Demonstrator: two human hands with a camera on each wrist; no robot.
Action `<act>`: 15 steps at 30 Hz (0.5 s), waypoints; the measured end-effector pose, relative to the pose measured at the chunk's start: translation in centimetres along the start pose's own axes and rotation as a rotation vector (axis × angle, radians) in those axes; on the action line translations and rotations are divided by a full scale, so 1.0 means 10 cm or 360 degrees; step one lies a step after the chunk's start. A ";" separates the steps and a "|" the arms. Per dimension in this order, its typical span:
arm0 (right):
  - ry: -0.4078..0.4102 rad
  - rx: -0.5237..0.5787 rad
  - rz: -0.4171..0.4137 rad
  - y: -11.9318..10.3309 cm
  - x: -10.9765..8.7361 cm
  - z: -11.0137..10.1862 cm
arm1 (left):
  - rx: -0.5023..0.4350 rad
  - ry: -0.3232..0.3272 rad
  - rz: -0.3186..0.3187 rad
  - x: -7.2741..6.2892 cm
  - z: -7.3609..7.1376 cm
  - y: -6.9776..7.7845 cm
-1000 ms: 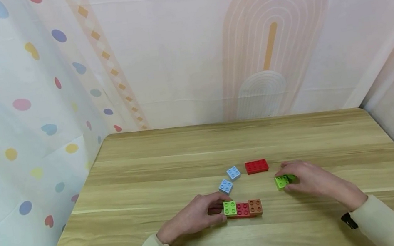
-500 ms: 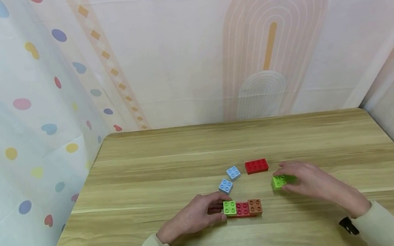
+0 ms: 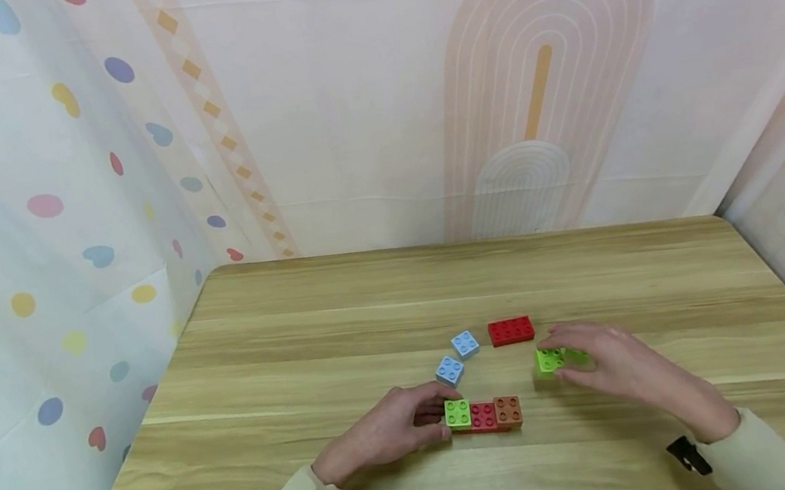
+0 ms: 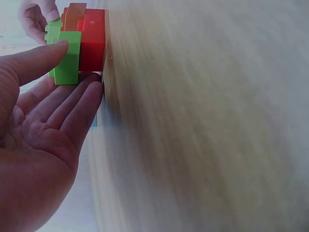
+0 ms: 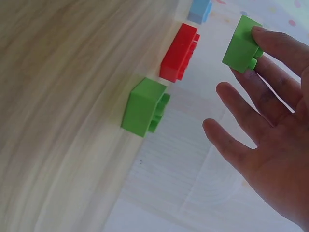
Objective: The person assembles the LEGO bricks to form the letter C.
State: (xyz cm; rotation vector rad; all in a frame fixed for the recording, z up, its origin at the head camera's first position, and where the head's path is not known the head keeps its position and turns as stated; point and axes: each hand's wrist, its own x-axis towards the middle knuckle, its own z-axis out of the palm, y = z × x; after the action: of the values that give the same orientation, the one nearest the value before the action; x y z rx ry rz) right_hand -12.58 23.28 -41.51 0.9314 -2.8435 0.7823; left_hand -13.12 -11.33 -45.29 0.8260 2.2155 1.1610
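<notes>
On the table, my left hand (image 3: 397,428) holds the left end of a small toy-brick build. Its base is a red brick (image 3: 484,416), with a light green brick (image 3: 457,413) on the left and a brown-orange brick (image 3: 508,411) on the right. The left wrist view has the thumb against that green brick's side and fingers beside the base. Raised off the table, another green brick (image 5: 242,44) is pinched between thumb and fingers of my right hand (image 3: 615,356). A further green brick (image 5: 140,108) stands on the table below this hand, mostly covered by it in the head view.
Two light blue bricks, one farther back (image 3: 465,344) and one nearer (image 3: 450,371), lie behind the build. Right of them is a long red brick (image 3: 511,330). Patterned curtains (image 3: 344,118) border the wooden table (image 3: 297,317) at the back and sides.
My right hand has lifted the green brick off the table and carried it a little left toward the build. The left hand and the build have stayed put.
</notes>
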 end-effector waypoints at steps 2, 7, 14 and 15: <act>0.0022 -0.0007 -0.0015 -0.02 0.01 0.00 | -0.0003 0.0000 -0.0003 0.00 0.00 0.00; 0.0067 -0.0010 -0.0036 -0.07 0.03 0.01 | 0.0001 0.0002 -0.0004 0.00 0.00 0.00; 0.0155 -0.0017 -0.0076 -0.13 0.05 0.02 | 0.0019 0.0002 0.0002 0.00 0.00 0.00; 0.0167 -0.0018 -0.0085 -0.13 0.05 0.03 | 0.0019 0.0002 0.0002 0.00 0.00 0.00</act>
State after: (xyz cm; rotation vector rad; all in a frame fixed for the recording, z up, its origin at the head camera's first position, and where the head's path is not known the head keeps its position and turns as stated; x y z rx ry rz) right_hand -12.22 21.95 -41.02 0.9317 -2.7187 0.7843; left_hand -13.16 -11.34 -45.27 0.8318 2.2255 1.1500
